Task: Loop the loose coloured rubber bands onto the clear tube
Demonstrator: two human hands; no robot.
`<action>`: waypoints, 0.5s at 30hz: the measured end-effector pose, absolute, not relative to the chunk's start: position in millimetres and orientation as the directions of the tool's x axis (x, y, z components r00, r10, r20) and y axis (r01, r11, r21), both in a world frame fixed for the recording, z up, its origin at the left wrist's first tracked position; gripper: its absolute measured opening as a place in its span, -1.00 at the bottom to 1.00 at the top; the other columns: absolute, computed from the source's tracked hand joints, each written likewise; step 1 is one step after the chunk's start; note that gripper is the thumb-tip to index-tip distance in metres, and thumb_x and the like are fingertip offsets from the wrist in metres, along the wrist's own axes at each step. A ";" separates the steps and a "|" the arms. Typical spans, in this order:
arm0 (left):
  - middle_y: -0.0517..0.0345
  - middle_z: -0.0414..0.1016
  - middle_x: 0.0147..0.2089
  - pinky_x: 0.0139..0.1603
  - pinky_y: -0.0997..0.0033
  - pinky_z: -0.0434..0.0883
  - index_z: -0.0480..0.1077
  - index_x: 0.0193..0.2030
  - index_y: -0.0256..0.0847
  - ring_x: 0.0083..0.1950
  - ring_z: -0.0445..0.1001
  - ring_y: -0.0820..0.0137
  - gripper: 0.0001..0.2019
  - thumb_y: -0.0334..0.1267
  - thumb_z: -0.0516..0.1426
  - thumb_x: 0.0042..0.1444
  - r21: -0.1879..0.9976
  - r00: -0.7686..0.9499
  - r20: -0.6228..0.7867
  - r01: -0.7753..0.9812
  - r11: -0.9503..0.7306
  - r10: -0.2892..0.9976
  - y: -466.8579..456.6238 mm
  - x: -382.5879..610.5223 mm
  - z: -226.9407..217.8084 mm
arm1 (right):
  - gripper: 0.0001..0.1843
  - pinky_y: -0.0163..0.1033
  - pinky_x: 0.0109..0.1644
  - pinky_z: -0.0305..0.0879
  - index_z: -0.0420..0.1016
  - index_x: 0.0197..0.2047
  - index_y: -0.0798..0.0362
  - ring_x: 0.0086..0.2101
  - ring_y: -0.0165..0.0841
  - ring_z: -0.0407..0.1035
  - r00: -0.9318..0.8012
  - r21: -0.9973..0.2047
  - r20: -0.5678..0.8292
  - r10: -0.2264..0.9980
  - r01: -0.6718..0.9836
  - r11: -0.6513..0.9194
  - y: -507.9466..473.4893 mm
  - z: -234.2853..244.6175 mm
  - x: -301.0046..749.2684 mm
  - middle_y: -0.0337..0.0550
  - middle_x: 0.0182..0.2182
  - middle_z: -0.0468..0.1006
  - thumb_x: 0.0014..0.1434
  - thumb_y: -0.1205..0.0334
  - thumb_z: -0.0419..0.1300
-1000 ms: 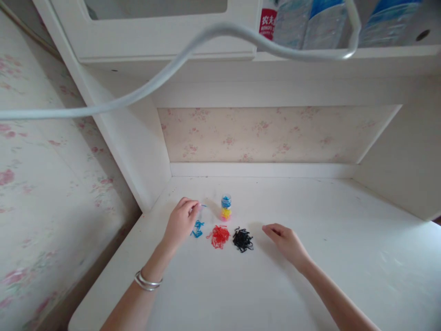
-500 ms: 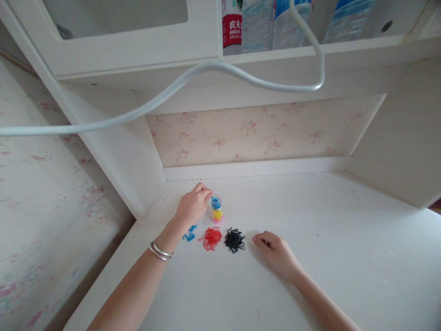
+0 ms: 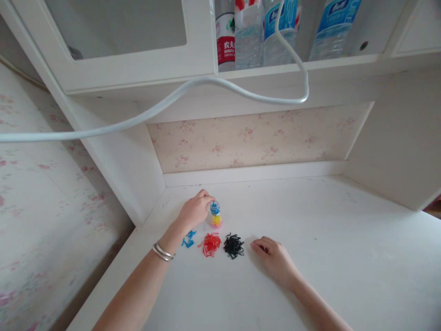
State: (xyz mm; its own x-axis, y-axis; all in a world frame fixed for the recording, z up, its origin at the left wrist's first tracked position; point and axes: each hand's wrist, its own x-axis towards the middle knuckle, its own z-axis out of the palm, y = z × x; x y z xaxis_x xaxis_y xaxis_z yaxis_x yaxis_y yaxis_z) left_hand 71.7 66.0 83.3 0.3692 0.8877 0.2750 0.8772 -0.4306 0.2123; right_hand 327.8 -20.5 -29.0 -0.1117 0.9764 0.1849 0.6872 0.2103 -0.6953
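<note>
The jar (image 3: 216, 214) stands upright on the desk (image 3: 310, 257), well in toward its back edge and nearer the back left corner than the right. It is small and clear, with blue pieces at the top, yellow below them and pink at the bottom. The left hand (image 3: 195, 212) is at the jar's top from the left, fingers curled with the tips pinched together over the mouth; whether they hold a piece cannot be told. A pair of silver bangles (image 3: 163, 252) sits on that wrist.

Just in front of the jar, toward the near edge, three small heaps lie in a row, each apart from the next. The blue heap (image 3: 188, 239) is the smallest and lies leftmost, just under the left wrist. The red heap (image 3: 210, 244) is in the middle, and the black heap (image 3: 233, 245) is on the right.

The right hand (image 3: 274, 259) rests on the desk just right of the black heap, near it but not touching. Its fingers are loosely curled toward the palm and grip nothing.

A low white ledge (image 3: 255, 173) runs along the back edge, with flowered wallpaper (image 3: 255, 140) above it. A white side panel (image 3: 127, 161) closes off the left. Overhead, a shelf (image 3: 310, 66) carries water bottles (image 3: 248, 34). A white cable (image 3: 155, 108) hangs in a loop across the view.
</note>
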 end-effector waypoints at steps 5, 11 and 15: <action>0.23 0.29 -0.01 -0.15 0.52 0.28 0.43 -0.02 0.08 -0.20 0.40 0.48 -0.50 -0.54 -0.08 0.05 0.157 0.366 0.251 0.898 -0.410 0.896 62.5 64.8 83.8 | -0.59 -0.33 -0.31 0.15 0.50 -0.42 -0.01 -0.39 -0.38 0.33 -0.115 -0.696 0.179 0.977 0.687 0.208 -20.9 -28.0 327.3 -0.20 -0.44 0.47 0.21 0.01 -0.08; 0.25 0.26 -0.05 -0.21 0.54 0.26 0.44 -0.05 0.14 -0.25 0.38 0.50 -0.47 -0.55 -0.08 0.02 0.126 0.382 0.226 0.901 -0.416 0.896 62.6 64.2 79.6 | -0.57 -0.32 -0.31 0.17 0.50 -0.42 0.00 -0.38 -0.36 0.34 -0.106 -0.691 0.173 0.979 0.696 0.197 -21.7 -28.0 325.4 -0.18 -0.44 0.48 0.21 -0.01 -0.09; 0.25 0.25 -0.05 -0.24 0.55 0.25 0.45 -0.05 0.15 -0.28 0.38 0.52 -0.47 -0.55 -0.09 0.04 0.136 0.380 0.205 0.902 -0.411 0.902 66.6 65.4 75.9 | -0.58 -0.33 -0.31 0.16 0.51 -0.41 0.00 -0.38 -0.37 0.35 -0.109 -0.682 0.173 0.979 0.703 0.199 -21.1 -28.9 325.2 -0.19 -0.43 0.49 0.21 -0.01 -0.08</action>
